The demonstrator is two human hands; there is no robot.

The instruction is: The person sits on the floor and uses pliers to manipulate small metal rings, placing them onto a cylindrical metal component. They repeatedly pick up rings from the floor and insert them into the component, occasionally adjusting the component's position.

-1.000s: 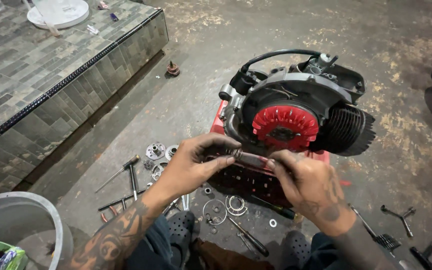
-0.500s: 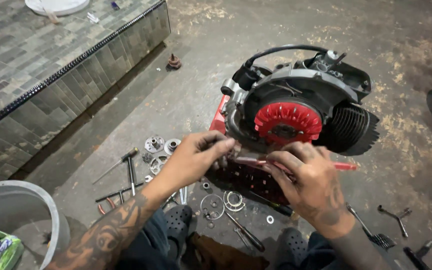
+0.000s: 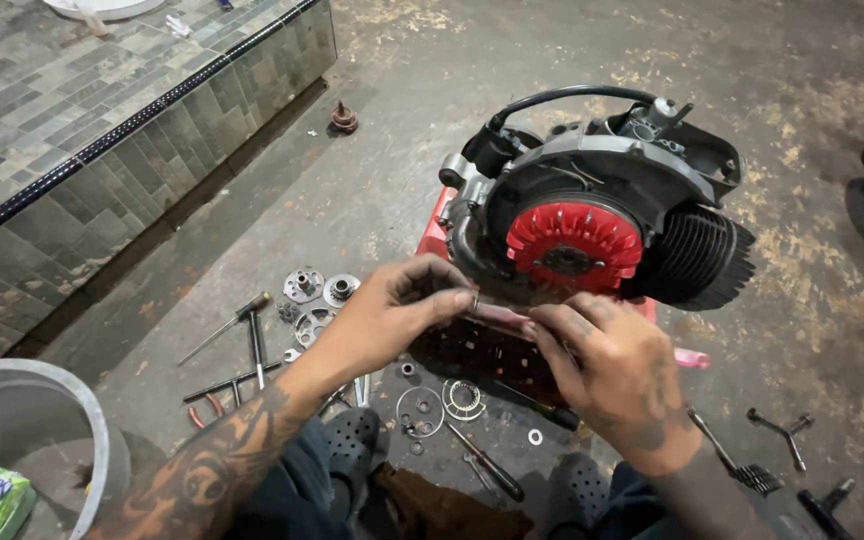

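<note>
Pinching the two ends of a slim pink rod-like part (image 3: 500,316), the left hand (image 3: 392,310) and right hand (image 3: 612,365) hold it level, fingertips closed on it, just in front of the dark grey scooter engine with a red finned flywheel fan (image 3: 574,240). That engine sits on a red crate (image 3: 432,236) on the concrete floor (image 3: 372,180). Loose metal rings and gears (image 3: 422,405) lie below the hands, with screwdrivers (image 3: 252,345) toward the floor's left side by the tiled step (image 3: 72,170).
</note>
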